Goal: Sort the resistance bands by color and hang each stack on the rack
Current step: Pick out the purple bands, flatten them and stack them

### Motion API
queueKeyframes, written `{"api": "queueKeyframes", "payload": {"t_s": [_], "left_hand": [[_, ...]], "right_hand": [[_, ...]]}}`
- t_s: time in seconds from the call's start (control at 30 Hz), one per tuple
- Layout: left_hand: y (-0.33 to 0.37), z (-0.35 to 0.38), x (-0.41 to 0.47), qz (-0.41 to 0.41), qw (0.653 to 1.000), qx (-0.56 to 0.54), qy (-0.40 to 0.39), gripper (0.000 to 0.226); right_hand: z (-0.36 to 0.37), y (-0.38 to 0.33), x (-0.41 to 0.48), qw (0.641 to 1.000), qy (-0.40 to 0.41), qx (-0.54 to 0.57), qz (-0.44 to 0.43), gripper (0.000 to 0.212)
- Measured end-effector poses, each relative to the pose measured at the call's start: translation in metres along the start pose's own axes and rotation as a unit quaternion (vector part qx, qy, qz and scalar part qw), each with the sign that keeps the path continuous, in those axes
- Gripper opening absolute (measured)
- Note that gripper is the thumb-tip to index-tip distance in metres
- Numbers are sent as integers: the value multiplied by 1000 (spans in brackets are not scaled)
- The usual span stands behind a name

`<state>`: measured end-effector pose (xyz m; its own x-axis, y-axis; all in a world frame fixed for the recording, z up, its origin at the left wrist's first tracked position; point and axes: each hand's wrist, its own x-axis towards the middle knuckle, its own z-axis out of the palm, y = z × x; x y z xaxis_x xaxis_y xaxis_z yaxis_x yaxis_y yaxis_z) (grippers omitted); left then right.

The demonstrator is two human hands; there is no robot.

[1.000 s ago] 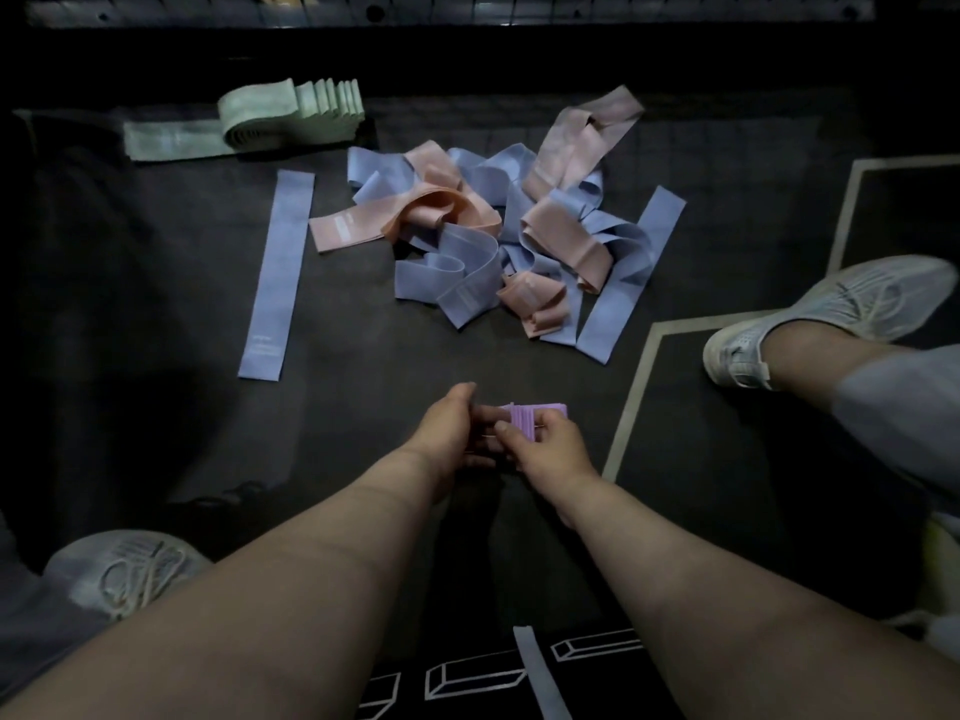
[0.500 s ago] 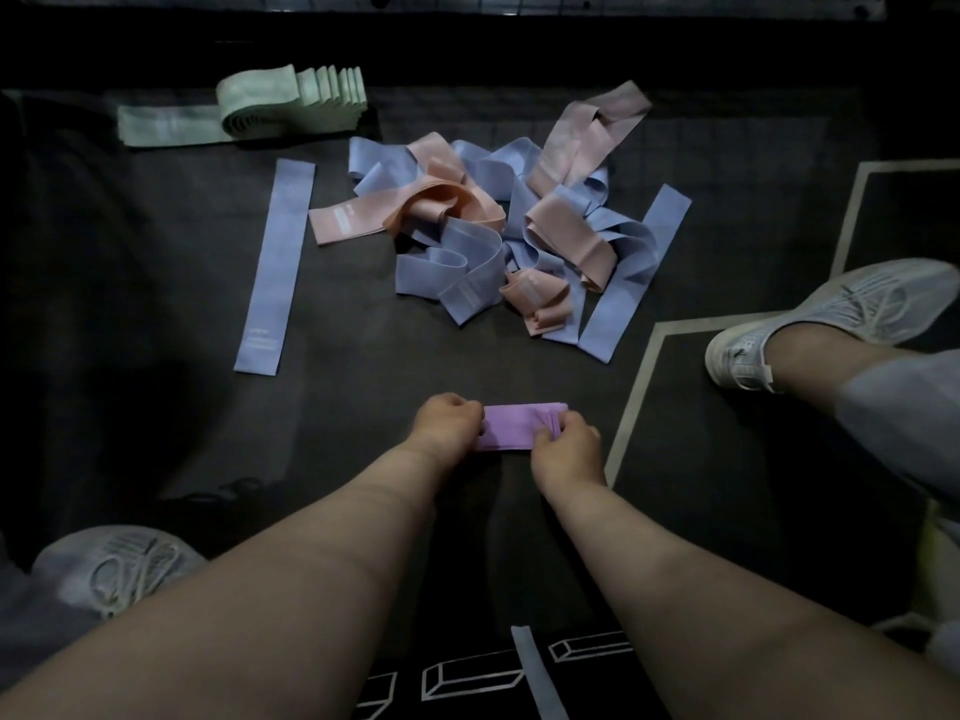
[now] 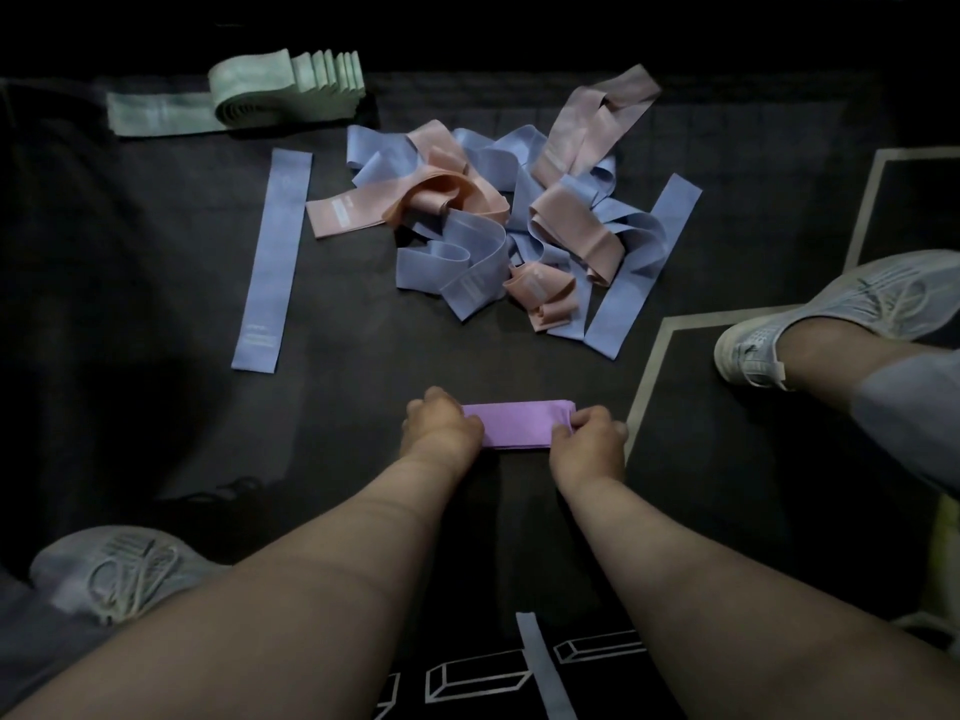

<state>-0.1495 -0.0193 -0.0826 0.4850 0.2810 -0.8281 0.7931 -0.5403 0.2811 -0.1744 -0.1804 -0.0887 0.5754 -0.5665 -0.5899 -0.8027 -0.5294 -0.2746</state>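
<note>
Blue and pink bands [image 3: 470, 252] lie piled beyond the left hand [image 3: 441, 428] and right hand [image 3: 589, 441], unmoved. Purple folded stack [image 3: 514, 424], bunched a second ago, now spreads flat between the hands, each pinching one end, farther apart.

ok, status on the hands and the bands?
Left hand and right hand each grip one end of the purple bands. Blue and pink pile unsorted beyond. Nothing in the way.
</note>
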Motion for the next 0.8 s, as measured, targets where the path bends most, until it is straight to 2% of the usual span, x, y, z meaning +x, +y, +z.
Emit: {"api": "queueKeyframes", "payload": {"t_s": [0.1, 0.27, 0.53, 0.67, 0.8], "left_hand": [[-4, 0, 1, 9, 1000, 11, 2, 44], [-13, 4, 5, 61, 997, 28, -42, 33], [-16, 2, 15, 102, 993, 44, -33, 22], [-17, 2, 19, 123, 989, 74, -37, 27], [-18, 2, 20, 155, 982, 87, -59, 23]], "right_hand": [[-2, 0, 1, 1000, 3, -18, 1, 19], [-1, -2, 7, 999, -16, 1, 31, 40], [-5, 1, 22, 996, -67, 43, 40, 31], [-4, -3, 26, 995, -88, 1, 48, 35], [-2, -9, 26, 995, -73, -48, 44, 38]]}}
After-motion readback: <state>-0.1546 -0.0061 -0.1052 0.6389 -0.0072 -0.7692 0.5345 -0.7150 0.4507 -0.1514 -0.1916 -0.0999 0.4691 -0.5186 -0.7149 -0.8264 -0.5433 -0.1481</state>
